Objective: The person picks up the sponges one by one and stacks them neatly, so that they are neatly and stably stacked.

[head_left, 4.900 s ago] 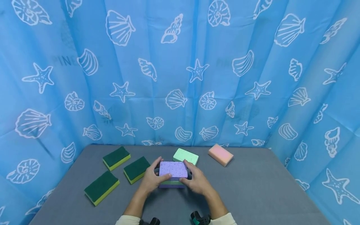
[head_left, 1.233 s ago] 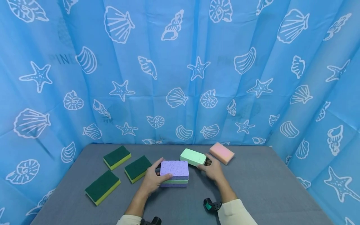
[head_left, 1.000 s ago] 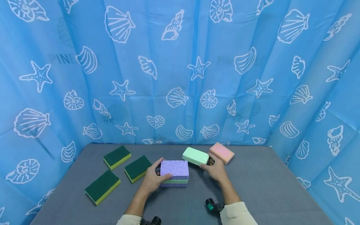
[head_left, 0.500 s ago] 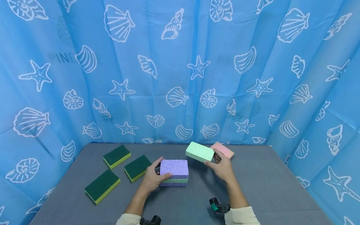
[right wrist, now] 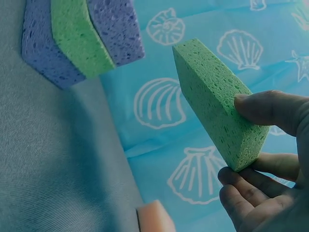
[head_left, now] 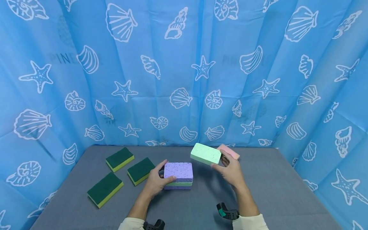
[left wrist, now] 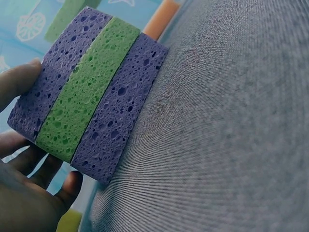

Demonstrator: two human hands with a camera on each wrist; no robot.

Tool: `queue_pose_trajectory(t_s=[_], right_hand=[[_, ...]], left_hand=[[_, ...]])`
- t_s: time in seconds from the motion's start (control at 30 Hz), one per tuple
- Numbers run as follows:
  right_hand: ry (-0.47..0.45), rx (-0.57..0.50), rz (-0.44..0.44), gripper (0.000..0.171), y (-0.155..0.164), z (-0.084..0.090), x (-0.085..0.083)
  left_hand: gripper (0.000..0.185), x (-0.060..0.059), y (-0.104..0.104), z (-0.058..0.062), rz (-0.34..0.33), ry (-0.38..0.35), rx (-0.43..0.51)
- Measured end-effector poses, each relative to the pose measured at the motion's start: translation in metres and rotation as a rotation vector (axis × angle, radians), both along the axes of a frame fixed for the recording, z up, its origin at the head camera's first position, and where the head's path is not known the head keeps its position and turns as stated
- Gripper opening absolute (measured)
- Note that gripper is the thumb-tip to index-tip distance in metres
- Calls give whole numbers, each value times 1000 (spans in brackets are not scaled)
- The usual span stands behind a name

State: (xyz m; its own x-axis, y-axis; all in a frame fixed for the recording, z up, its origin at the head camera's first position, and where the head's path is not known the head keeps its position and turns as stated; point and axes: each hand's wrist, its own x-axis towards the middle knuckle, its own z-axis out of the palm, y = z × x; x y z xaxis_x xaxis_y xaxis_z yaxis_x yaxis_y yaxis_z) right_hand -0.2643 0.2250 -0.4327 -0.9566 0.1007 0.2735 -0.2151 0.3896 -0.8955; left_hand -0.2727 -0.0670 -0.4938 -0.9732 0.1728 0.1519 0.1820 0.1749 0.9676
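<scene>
Over on my left, three green-topped scouring sponges lie flat on the grey table, dark abrasive face up, yellow foam showing along their edges, each a little apart from the next. They look firm and coarse on top, soft beneath.

My left hand wraps the near left end of the sponge stack: thumb on the speckled purple top, fingers curled round the side, which steadies it on the cloth. The left wrist view shows its end as three porous slabs, purple, green, purple, full of open holes, squared off and flush.

Just right of the stack, and above the table, my right hand pinches one end of the mint green sponge, thumb on one face, fingers curled under, so the free end tilts out toward the stack. Its cellular foam is fine-pored and its corners blunt.

Behind my right hand, partly hidden, a pink-orange sponge lies at the table's back edge against the blue shell-printed curtain, whose thin fabric hangs in soft folds.
</scene>
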Motion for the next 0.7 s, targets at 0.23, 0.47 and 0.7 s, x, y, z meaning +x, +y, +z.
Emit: queue_pose_trajectory(t_s=[0.23,0.47,0.7], right_hand=[[47,1,40,63,-2,9,7],[66,-34,88,65,-5,19,14],[66,-35,120,75,-10,25,16]], left_hand=[[85,0,0,-1,-2,4,-4],[86,0,-1,-1,-8,25,-12],[86,0,0,-1,0,23,-21]])
